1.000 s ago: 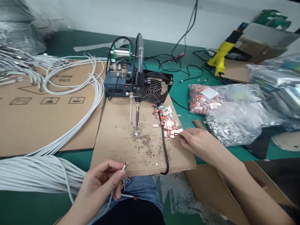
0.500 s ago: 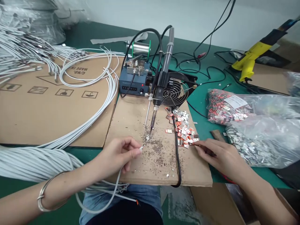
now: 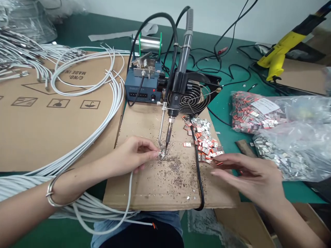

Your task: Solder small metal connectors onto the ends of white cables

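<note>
My left hand pinches the end of a grey-white cable between thumb and fingertips. The held end meets the solder-spattered spot right beside the tip of a soldering iron, which is clamped pointing down in a stand. From that hand the cable hangs over the board's front edge and loops back left. My right hand hovers at the right edge of a pile of small orange-and-metal USB connectors, thumb and forefinger apart. An orange-edged connector shows by its fingertips; whether it is touched is unclear.
Behind the iron stand a blue solder feeder, a solder spool and a black fan. Bags of connectors and metal shells lie right, below a yellow glue gun. A black cord crosses the board. Cable bundles fill the left.
My left hand has brought the cable end up to the iron's tip. My right thumb and forefinger have spread apart beside the connector pile. The view has shifted slightly.
</note>
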Demonstrator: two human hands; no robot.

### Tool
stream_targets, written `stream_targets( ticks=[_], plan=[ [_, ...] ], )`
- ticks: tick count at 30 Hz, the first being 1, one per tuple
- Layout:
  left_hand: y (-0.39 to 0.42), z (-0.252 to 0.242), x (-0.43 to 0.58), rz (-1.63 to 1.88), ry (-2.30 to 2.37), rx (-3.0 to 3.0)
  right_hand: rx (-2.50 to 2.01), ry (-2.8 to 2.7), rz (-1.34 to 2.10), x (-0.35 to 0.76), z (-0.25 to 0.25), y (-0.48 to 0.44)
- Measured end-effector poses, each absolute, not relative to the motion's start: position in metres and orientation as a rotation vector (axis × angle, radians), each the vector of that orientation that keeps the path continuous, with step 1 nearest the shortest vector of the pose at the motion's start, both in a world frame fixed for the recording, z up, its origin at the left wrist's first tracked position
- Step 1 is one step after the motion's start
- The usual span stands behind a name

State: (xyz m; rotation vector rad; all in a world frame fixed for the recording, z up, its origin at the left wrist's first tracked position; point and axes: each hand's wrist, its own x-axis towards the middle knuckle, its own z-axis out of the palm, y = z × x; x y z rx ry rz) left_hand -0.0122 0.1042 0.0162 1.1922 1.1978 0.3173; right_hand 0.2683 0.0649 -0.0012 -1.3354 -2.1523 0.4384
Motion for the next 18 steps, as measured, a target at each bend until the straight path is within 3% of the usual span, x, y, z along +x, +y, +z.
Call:
stream_targets(
  ticks=[4,10,18],
  plan=[
    [0.101,0.015,-0.014,0.307,1.198,1.145,-1.332,-2.142,0.619,0.23,0.005,0.07],
    [0.101,0.016,-0.015,0.334,1.21,1.067,-1.397,-1.457,1.738,0.182,-0.002,0.093],
    [0.104,0.01,-0.016,0.386,1.208,1.113,-1.218,-1.034,1.925,0.17,-0.014,0.1]
  ],
)
